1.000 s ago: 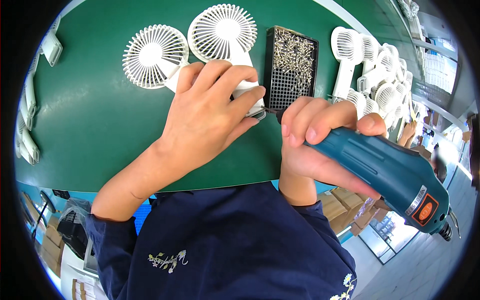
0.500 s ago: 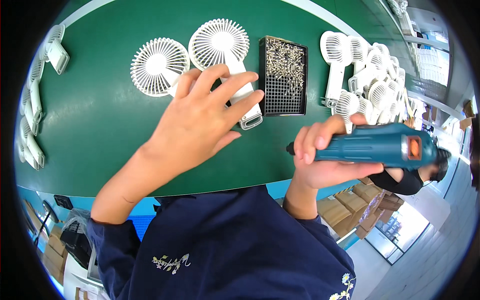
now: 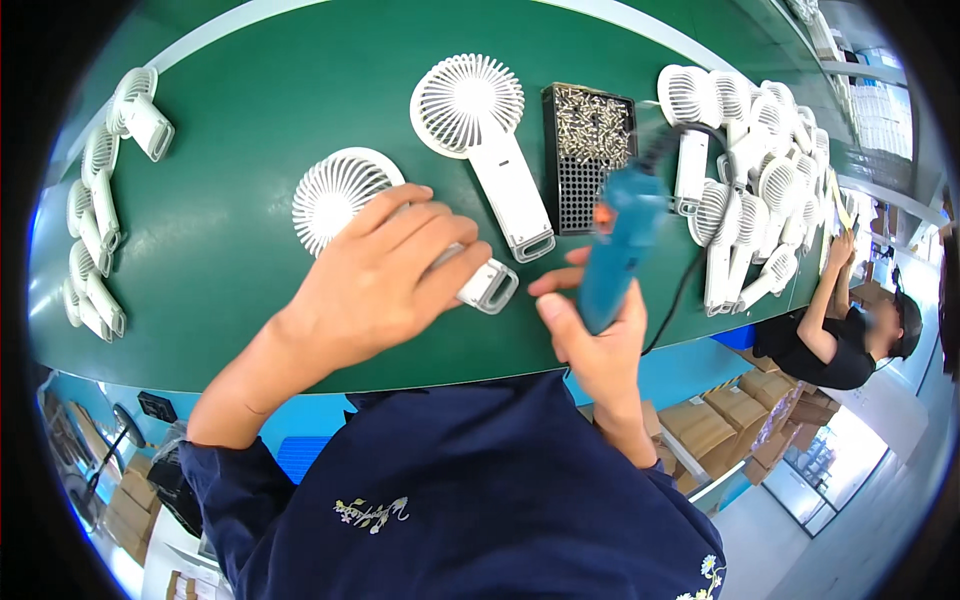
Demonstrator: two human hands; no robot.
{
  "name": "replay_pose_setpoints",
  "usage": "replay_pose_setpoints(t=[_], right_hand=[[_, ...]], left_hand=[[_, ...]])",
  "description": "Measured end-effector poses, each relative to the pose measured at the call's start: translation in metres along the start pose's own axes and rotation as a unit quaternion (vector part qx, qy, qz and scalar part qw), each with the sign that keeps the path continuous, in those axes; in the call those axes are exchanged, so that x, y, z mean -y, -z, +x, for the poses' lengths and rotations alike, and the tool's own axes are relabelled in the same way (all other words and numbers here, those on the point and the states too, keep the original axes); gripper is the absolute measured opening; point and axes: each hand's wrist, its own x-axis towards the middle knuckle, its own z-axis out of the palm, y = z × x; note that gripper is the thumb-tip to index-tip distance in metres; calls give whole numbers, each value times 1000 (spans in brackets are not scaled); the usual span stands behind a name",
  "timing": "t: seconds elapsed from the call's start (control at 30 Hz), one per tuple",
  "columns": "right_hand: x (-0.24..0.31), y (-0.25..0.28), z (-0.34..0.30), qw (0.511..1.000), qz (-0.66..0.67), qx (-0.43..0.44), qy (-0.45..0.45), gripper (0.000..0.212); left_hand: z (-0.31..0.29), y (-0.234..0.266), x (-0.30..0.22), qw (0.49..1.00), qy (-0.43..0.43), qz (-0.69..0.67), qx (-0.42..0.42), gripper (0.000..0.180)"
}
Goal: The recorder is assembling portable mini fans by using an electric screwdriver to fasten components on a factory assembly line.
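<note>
My left hand (image 3: 385, 270) lies over the handle of a white handheld fan (image 3: 332, 200), its fingers closed round it. The fan's round grille shows beyond my fingers, and the looped handle end sticks out to their right. My right hand (image 3: 605, 350) grips a teal electric screwdriver (image 3: 625, 235), tilted with its corded end up and away from me. Its tip is hidden in my hand. A second white handheld fan (image 3: 510, 190) lies untouched just beyond my left hand. Right of it stands a black screw tray (image 3: 578, 205), its far half heaped with small metal screws.
Many white handheld fans (image 3: 775, 190) are piled on the green table (image 3: 240, 110) at the right, and several more (image 3: 100, 205) line its left edge. The screwdriver's black cord (image 3: 690, 270) loops beside the pile. Another person (image 3: 840, 330) works at the far right; cardboard boxes (image 3: 700, 425) stand below.
The screwdriver has swung from lying level at the right to a steep tilt nearer the middle. My left hand has closed on the left fan, which has come toward me.
</note>
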Motion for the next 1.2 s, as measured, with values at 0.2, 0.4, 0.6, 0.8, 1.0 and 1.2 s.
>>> replay_pose_setpoints(t=[0.2, 0.4, 0.6, 0.8, 1.0, 1.2], right_hand=[[-16, -11, -4, 991, -93, 74, 54, 38], [-21, -7, -25, 995, 78, 59, -8, 43], [-16, -11, -22, 991, 71, 115, -10, 54], [-16, -1, -25, 993, 27, 98, 58, 54], [-7, 23, -25, 991, 104, 77, -26, 61], [25, 66, -45, 984, 153, -48, 78, 31]], left_hand=[[-2, -5, -10, 1000, 0, -15, -8, 44], [-9, 12, -5, 999, -17, -37, -4, 43], [-4, 2, -22, 998, -60, -11, -15, 41], [5, 14, -21, 998, -57, 3, 34, 45], [45, 11, -32, 988, -145, 42, 39, 42], [112, 8, -49, 960, -275, 42, 22, 42]])
